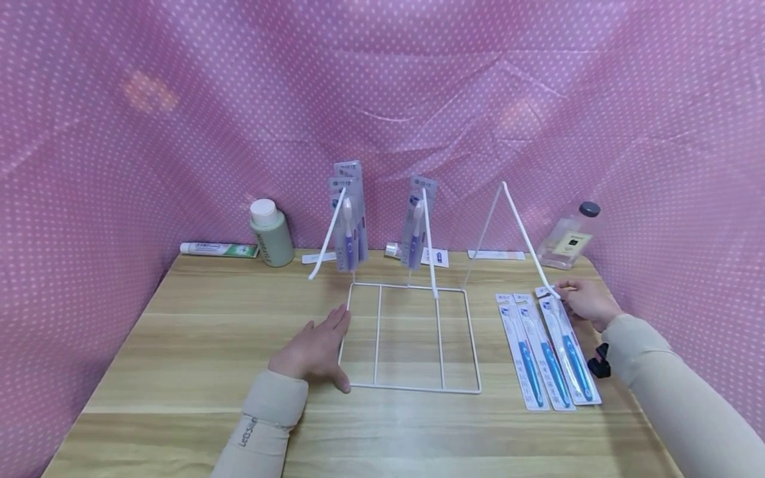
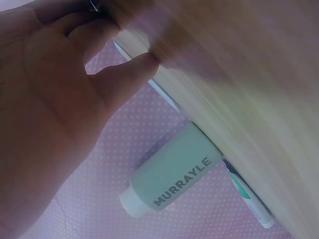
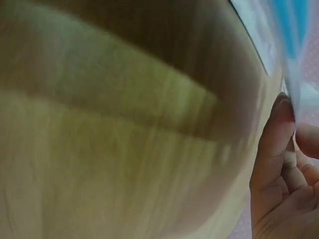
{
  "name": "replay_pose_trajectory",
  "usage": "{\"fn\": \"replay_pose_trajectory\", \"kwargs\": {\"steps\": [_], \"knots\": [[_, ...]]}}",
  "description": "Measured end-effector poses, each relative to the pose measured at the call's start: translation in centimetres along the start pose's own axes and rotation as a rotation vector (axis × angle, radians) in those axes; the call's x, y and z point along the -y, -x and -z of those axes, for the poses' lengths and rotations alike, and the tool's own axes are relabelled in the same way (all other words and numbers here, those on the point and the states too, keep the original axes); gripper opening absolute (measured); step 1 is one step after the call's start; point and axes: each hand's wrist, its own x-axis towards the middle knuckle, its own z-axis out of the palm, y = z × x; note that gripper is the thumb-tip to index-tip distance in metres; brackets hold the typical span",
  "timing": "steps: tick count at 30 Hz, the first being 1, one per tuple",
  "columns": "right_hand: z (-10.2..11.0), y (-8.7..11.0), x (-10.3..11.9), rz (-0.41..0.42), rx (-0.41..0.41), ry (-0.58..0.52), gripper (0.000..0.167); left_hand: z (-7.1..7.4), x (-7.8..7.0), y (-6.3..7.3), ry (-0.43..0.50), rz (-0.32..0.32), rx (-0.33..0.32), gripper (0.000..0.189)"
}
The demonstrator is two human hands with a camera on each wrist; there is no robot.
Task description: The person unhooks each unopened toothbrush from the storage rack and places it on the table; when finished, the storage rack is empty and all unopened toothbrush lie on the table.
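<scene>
My right hand [image 1: 588,302] pinches the top end of a packaged blue toothbrush [image 1: 572,355] between thumb and finger. In the right wrist view its thin pack [image 3: 294,74] stands up between the fingertips. Part of another pack lies beneath it, and two more packaged blue toothbrushes [image 1: 523,355] lie to the left. My left hand [image 1: 317,345], fingers spread and fairly straight, rests at the left side of a white wire rack [image 1: 412,388]. Packaged purple toothbrushes hang on the rack's left arm [image 1: 349,236] and middle arm [image 1: 415,229]. The right arm [image 1: 522,229] holds no pack.
Behind the rack, toothpaste boxes and tubes [image 1: 436,257] lie along the table's back edge. A green bottle [image 1: 273,239] and a toothpaste tube [image 1: 220,249] are at back left. A clear bottle with a black cap [image 1: 564,242] leans at back right. Pink dotted cloth [image 1: 382,99] surrounds the table.
</scene>
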Motion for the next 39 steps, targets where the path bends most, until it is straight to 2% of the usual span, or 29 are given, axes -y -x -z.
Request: {"fn": "replay_pose_trajectory", "kwargs": {"steps": [3,10,17,27,39], "knots": [[-0.5,-0.1,-0.2,-0.006,0.016,-0.004,0.036,0.0,-0.1,0.0,0.002,0.003,0.004,0.147],[-1.4,-0.4,-0.2,-0.040,-0.017,0.052,0.038,0.1,-0.1,0.0,0.005,0.007,0.003,0.145],[-1.6,-0.3,0.3,-0.087,-0.045,0.149,0.034,0.2,-0.2,0.2,0.004,0.006,0.007,0.144],[-1.9,0.1,1.5,-0.096,-0.076,0.281,0.036,0.1,-0.1,0.1,0.000,0.006,0.002,0.145],[-1.8,-0.3,1.3,-0.146,-0.046,0.231,0.035,0.3,-0.2,0.3,0.007,-0.003,0.000,0.145]]}}
